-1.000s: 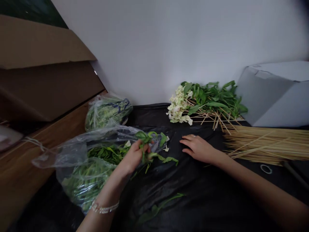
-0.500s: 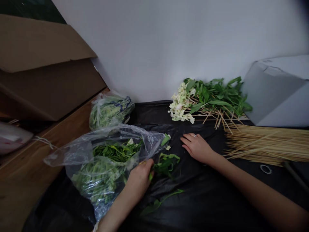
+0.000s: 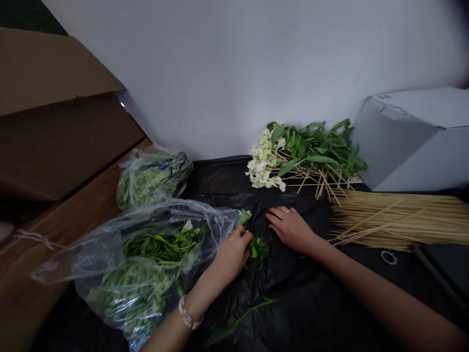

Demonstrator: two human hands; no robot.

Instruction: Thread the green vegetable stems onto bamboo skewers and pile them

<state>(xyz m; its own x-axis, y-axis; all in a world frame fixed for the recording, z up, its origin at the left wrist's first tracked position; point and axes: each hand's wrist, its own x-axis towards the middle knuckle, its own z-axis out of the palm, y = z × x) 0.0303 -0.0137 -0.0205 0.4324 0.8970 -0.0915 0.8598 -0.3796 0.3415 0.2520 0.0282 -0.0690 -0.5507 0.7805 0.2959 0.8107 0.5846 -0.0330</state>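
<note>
Counter is brown wood, and a black plastic sheet covers most of what I see of it. A plain white wall stands right behind. There's a brown cardboard box far left with its flap out, and a grey-white box far right at the wall. I can't tell what's inside either.

Containers:
- A clear plastic bag lies near-left on the sheet, mouth toward the centre. It's stuffed with green leafy stems, with a pale blossom or two near the mouth.
- A second clear bag sits behind it by the wall. It also holds greens, too blurred to detail.

Loose stock:
- A skewer bundle lies on the right.
- A pile of white flowers and leaves on sticks lies against the wall.
- A small ring band lies just in front of the skewers.
- One loose leaf lies on the sheet near me.

Left grip is clamped on a leafy sprig just outside the bag's mouth. The sprig rests on the sheet between both hands. Right grip lies flat on the sheet, fingers spread, holding nothing, just beside the sprig.
</note>
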